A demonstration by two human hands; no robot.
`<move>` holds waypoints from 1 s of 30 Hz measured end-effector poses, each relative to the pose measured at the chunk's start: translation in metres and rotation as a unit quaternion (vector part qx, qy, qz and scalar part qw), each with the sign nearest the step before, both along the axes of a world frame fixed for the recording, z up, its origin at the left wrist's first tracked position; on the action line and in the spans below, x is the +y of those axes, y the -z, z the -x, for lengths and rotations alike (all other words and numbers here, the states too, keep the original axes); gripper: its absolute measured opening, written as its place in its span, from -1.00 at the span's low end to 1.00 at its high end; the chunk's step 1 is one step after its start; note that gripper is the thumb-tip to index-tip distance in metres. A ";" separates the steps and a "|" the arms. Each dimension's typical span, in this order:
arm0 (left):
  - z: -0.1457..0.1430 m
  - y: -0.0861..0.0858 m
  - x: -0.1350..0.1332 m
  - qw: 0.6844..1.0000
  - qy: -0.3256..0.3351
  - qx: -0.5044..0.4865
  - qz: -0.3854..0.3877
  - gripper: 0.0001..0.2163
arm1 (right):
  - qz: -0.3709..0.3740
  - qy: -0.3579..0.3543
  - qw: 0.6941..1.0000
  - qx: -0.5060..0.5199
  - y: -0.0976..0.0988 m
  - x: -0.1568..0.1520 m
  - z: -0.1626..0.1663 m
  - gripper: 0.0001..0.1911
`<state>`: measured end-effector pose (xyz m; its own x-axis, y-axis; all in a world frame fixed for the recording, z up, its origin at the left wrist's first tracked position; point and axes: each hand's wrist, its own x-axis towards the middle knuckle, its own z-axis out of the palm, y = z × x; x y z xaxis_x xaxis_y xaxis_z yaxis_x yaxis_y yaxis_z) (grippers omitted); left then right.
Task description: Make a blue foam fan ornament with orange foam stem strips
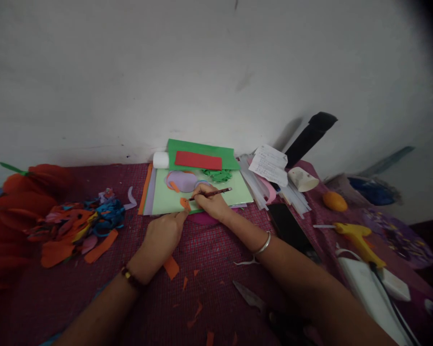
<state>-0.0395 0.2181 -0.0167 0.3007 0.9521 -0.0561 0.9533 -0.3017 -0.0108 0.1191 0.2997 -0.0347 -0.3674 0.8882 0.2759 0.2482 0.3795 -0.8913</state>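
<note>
My right hand (pixel 210 202) is closed around a dark pencil (pixel 220 192), its tip at a small orange paper piece (pixel 184 203). With its fingers curled and the index fingertip pressing down, my left hand (pixel 163 235) holds that piece flat on a pale green sheet (pixel 162 199). Behind them on the sheet lie a lilac paper oval (pixel 182 181), another small orange strip and a heap of green paper bits (pixel 218 175). A magenta round shape (pixel 204 218) shows partly below my right hand.
Paper scraps (pixel 82 223) and orange paper pumpkins (pixel 32 202) lie at left. Scissors (pixel 250 295) sit below my right forearm. At right are a black phone (pixel 288 225), a paper cup (pixel 303 179), an orange fruit (pixel 335 201) and a yellow glue gun (pixel 359 240). A wall (pixel 202 72) rises behind.
</note>
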 end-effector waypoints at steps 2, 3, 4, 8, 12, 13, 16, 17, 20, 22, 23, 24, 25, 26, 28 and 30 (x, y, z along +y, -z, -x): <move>0.000 0.000 0.000 1.000 0.000 -0.001 0.001 -0.63 | 0.011 -0.013 1.000 -0.007 -0.001 -0.002 0.001 -0.88; 0.000 -0.001 0.000 1.000 0.000 -0.002 0.002 -0.63 | 0.013 -0.017 1.000 -0.011 -0.001 -0.002 0.002 -0.88; 0.000 -0.001 0.000 1.000 0.001 -0.003 0.004 -0.63 | 0.014 -0.019 1.000 -0.015 -0.001 -0.002 0.003 -0.88; -0.001 -0.003 0.000 1.000 -0.001 -0.013 0.012 -0.63 | 0.010 -0.015 0.999 -0.029 -0.001 -0.003 0.005 -0.87; -0.001 -0.004 0.000 0.999 -0.003 -0.027 0.021 -0.63 | 0.008 -0.004 0.999 -0.040 -0.003 -0.005 0.005 -0.87; -0.001 -0.003 0.000 0.999 -0.003 -0.026 0.023 -0.63 | 0.008 -0.002 0.999 -0.043 -0.003 -0.005 0.005 -0.87; -0.001 -0.003 0.000 0.999 -0.002 -0.023 0.025 -0.63 | 0.007 0.000 0.999 -0.047 -0.002 -0.007 0.006 -0.88; -0.001 -0.003 0.000 1.000 -0.003 -0.020 0.024 -0.63 | 0.008 -0.002 0.999 -0.044 -0.002 -0.008 0.007 -0.88; -0.002 -0.002 0.000 1.000 -0.005 -0.013 0.018 -0.63 | 0.020 -0.013 1.000 -0.020 -0.002 -0.008 0.006 -0.88; -0.002 -0.002 0.000 1.000 -0.004 -0.014 0.015 -0.62 | 0.029 -0.021 0.999 -0.002 -0.002 -0.006 0.003 -0.89; -0.002 -0.002 0.000 1.000 -0.003 -0.014 0.013 -0.62 | 0.031 -0.023 0.999 0.005 -0.001 -0.005 0.002 -0.88; -0.002 -0.002 0.000 1.000 -0.002 -0.014 0.010 -0.62 | 0.032 -0.024 0.999 0.010 0.000 -0.004 0.000 -0.88; -0.001 -0.001 0.000 1.000 -0.003 -0.011 0.008 -0.62 | 0.033 -0.024 0.999 0.014 0.001 -0.003 -0.001 -0.88; 0.000 -0.001 0.000 1.000 -0.004 -0.009 0.007 -0.62 | 0.032 -0.024 0.999 0.017 0.002 -0.002 -0.002 -0.88; 0.001 -0.001 0.000 1.000 -0.003 -0.010 0.009 -0.62 | 0.028 -0.025 0.999 0.017 0.003 -0.001 -0.003 -0.88; 0.001 -0.001 0.000 1.000 0.002 -0.016 0.015 -0.61 | 0.023 -0.026 0.999 0.012 0.004 0.000 -0.002 -0.88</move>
<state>-0.0406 0.2181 -0.0154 0.3065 0.9489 -0.0749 0.9519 -0.3052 0.0293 0.1213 0.2993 -0.0386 -0.4066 0.8800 0.2455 0.2074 0.3506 -0.9133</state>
